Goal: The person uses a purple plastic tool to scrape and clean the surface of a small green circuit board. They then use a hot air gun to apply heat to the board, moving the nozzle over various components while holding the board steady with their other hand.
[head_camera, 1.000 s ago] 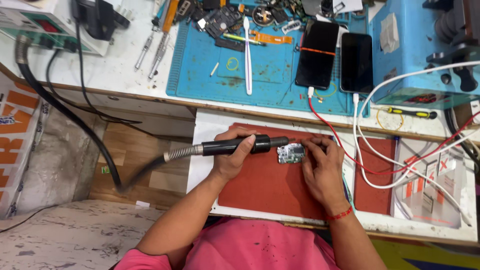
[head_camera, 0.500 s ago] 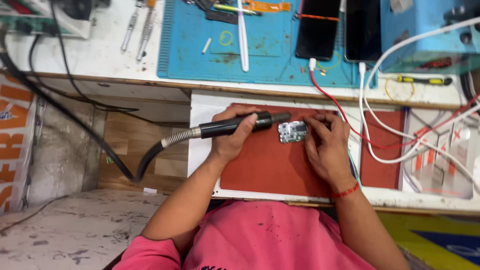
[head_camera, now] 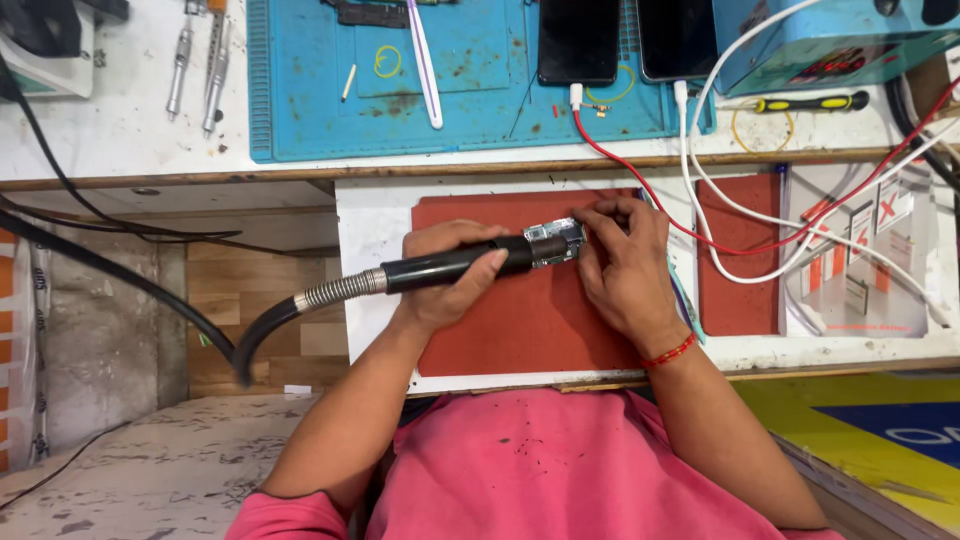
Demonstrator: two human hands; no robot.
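My left hand [head_camera: 448,282] grips a black hot-air wand [head_camera: 455,264] with a ribbed metal hose running off to the left. Its nozzle points right onto a small circuit board [head_camera: 553,240] lying on a red mat [head_camera: 525,320]. My right hand [head_camera: 622,265] rests on the mat and pinches the board's right end with its fingertips. A red thread band sits on my right wrist. Part of the board is hidden under the wand tip and my fingers.
A blue work mat [head_camera: 470,100] lies beyond, with white tweezers [head_camera: 424,65], two dark phones [head_camera: 577,40] and screwdrivers [head_camera: 190,65] to its left. Red and white cables [head_camera: 700,200] cross the right side. A second red pad [head_camera: 735,260] lies right of my hand.
The view has shifted, so the bench sits higher in frame. My hands keep the same hold on the wand and the board; the wand tip stays over the board.
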